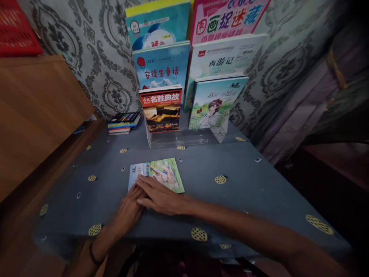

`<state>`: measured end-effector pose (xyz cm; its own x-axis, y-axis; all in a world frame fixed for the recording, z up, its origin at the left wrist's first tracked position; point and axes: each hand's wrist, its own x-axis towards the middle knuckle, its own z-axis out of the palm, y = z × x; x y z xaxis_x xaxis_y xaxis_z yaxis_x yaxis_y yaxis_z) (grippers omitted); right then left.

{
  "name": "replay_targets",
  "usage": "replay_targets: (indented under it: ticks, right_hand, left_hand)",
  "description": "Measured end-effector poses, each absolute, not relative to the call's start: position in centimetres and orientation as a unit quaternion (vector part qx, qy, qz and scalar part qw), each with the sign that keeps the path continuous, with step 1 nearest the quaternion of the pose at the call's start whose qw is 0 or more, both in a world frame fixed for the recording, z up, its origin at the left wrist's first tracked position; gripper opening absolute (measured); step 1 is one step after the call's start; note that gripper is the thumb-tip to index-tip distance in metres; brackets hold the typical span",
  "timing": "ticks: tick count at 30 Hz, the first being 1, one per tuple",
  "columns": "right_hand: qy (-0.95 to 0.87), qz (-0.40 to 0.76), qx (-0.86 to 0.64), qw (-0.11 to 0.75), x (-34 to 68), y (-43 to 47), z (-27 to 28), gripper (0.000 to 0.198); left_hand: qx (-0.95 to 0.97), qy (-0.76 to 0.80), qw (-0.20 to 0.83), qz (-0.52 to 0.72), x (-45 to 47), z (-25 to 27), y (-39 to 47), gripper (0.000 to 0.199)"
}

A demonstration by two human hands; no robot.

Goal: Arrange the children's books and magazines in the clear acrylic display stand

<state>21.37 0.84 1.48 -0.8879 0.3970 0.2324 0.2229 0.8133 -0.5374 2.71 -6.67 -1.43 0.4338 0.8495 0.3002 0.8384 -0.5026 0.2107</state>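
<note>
A thin picture book (170,173) with a green and pale blue cover lies flat on the table. My left hand (128,207) rests at its lower left corner, palm down, with a dark band on the wrist. Across the left hand's fingers lies my right hand (161,196), its fingers stretched out and its thumb apart. The right hand covers part of the book's lower edge. Some left fingertips are hidden beneath the right hand. Neither hand grips anything.
A clear acrylic stand (184,138) at the back holds several upright children's books, including a red-topped one (163,109). Left of it is a small stack of books (123,123). A dark patterned tablecloth (248,173) covers the table. A wooden cabinet (37,111) stands left, a curtain (305,96) right.
</note>
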Motion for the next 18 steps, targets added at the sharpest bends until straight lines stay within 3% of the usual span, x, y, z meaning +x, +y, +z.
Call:
replay_targets:
  ticks: [4,11,18]
  right_hand:
    - [-0.951,0.248,-0.151,0.108,19.0,3.2,0.9,0.070]
    - [-0.942,0.119,-0.293,0.110,20.8,7.5,-0.7,0.065]
    - [-0.927,0.072,-0.343,0.137,24.5,7.5,-2.3,0.062]
  left_hand:
    - [0.839,0.512,0.001,0.183,3.1,-2.1,-7.2,0.045]
    - [0.848,0.506,-0.011,0.156,2.8,-1.7,-7.5,0.045]
    - [0.837,0.539,0.041,0.091,2.5,-1.1,-5.0,0.060]
